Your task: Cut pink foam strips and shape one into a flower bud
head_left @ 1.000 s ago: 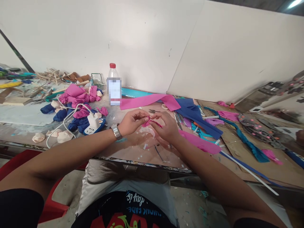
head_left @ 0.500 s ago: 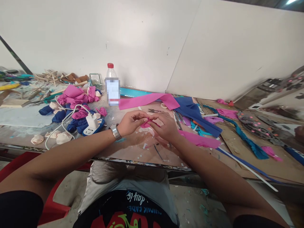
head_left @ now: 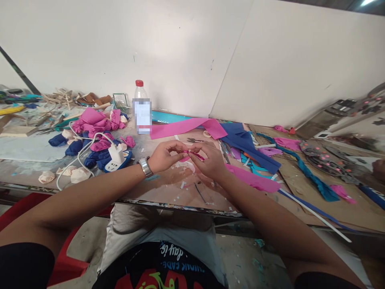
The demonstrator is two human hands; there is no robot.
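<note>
Between my fingertips, just above the table, is a small pink strip of crepe-like material (head_left: 195,155), partly hidden by the fingers. My left hand (head_left: 167,155), with a metal watch (head_left: 146,166) on the wrist, pinches its left side between thumb and fingers. From the right, my right hand (head_left: 209,159) pinches the same piece, the two hands nearly touching. A long pink strip (head_left: 186,128) lies beyond the hands, and another pink strip (head_left: 252,179) lies by my right wrist.
On the left, pink and navy crumpled rosettes (head_left: 93,120) surround a power strip (head_left: 116,164) with a white cable. A red-capped bottle (head_left: 140,90) stands near the wall. Blue strips (head_left: 249,146), a teal twisted strip (head_left: 306,170) and a thin white stick (head_left: 315,216) lie on the right.
My fingers have shifted slightly on the pink piece, which now shows as a narrower, flatter band between them. Both hands remain in nearly the same place.
</note>
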